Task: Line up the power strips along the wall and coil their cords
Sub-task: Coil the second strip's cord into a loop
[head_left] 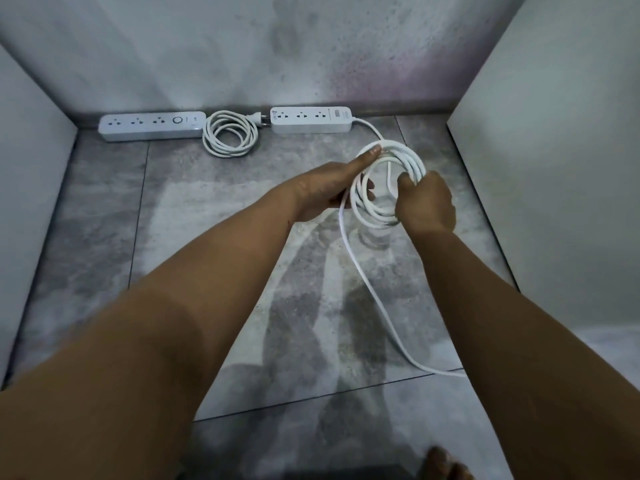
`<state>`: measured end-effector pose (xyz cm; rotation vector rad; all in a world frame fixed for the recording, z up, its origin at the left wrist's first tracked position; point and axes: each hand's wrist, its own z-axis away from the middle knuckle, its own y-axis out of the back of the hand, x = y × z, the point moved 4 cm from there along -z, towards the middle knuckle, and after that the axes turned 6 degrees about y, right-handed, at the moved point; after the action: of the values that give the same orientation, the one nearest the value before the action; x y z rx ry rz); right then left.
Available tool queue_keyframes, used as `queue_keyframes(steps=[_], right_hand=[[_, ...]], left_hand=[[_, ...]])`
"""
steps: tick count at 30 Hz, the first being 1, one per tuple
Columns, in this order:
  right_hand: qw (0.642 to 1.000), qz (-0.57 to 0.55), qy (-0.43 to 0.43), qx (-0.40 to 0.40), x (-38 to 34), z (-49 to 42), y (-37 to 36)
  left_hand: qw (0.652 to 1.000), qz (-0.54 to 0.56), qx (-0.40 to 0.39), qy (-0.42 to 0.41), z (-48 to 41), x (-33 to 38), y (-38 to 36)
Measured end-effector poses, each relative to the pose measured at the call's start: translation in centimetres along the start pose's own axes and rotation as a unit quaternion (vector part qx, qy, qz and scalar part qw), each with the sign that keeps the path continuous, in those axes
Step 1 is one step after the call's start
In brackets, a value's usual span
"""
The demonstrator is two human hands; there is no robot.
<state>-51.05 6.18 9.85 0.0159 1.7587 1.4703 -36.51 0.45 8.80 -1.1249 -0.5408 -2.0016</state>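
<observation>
1. While the coil (pixel 388 181) is held off the floor between both hands, the step in hand is winding the last of the second cord; the job looks mostly done.
2. Left hand (pixel 332 188): fingers flat and long, passed through the loops, with the thumb pressing them at the far side. Holding the coil.
3. Right hand (pixel 426 206): closed round the near right of the loops, pinching the strands together.
4. To do it well, I judge: keep each new loop matched to those already there, feed the tail (pixel 367 292) without twisting, and hold light tension so the loops stay flat rather than springing apart.
5. Tail runs from the coil's left side down across the floor and off behind the right forearm; its plug is out of sight, so the length left is unknown.
6. Cord: white, round, smooth, somewhat stiff by the way the loops hold an open ring.
7. Right strip (pixel 311 120): white, boxy, rounded ends, against the wall; its cord leaves the right end and rises to the coil.
8. Left strip (pixel 150 127): same make of thing, also along the wall, with its done coil (pixel 230 138) lying flat between the two strips, plug (pixel 259 120) near the right strip.
9. Floor (pixel 207 220): grey mottled tile, glossy enough to show reflections. Wall (pixel 242 53): grey, blotchy, matt.
</observation>
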Motion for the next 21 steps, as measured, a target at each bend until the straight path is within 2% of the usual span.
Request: queue_keyframes(steps=[3, 5, 7, 9, 16, 21], right_hand=[[0.995, -0.069, -0.068, -0.006, 0.3, 0.2, -0.7], [0.990, -0.106, -0.093, -0.008, 0.1, 0.7, -1.4], [0.987, -0.131, -0.094, -0.013, -0.2, 1.2, -2.1], [0.988, -0.131, -0.082, -0.029, -0.5, 1.5, -2.6], [0.993, -0.098, -0.012, -0.064, -0.8, 1.5, -2.0], [0.984, -0.126, 0.099, -0.082, -1.9, 0.7, -0.4]], left_hand=[[0.999, 0.039, 0.002, -0.002, -0.3, -0.3, -1.0], [0.993, 0.114, 0.019, -0.008, -0.4, -0.4, -1.2], [0.978, 0.205, 0.036, -0.011, -0.5, -0.3, -0.9], [0.969, 0.241, 0.058, -0.011, -0.4, -0.2, -0.6], [0.977, 0.195, 0.083, -0.004, -0.3, 0.2, -0.4], [0.995, 0.094, 0.032, -0.019, -0.1, 1.1, -0.8]])
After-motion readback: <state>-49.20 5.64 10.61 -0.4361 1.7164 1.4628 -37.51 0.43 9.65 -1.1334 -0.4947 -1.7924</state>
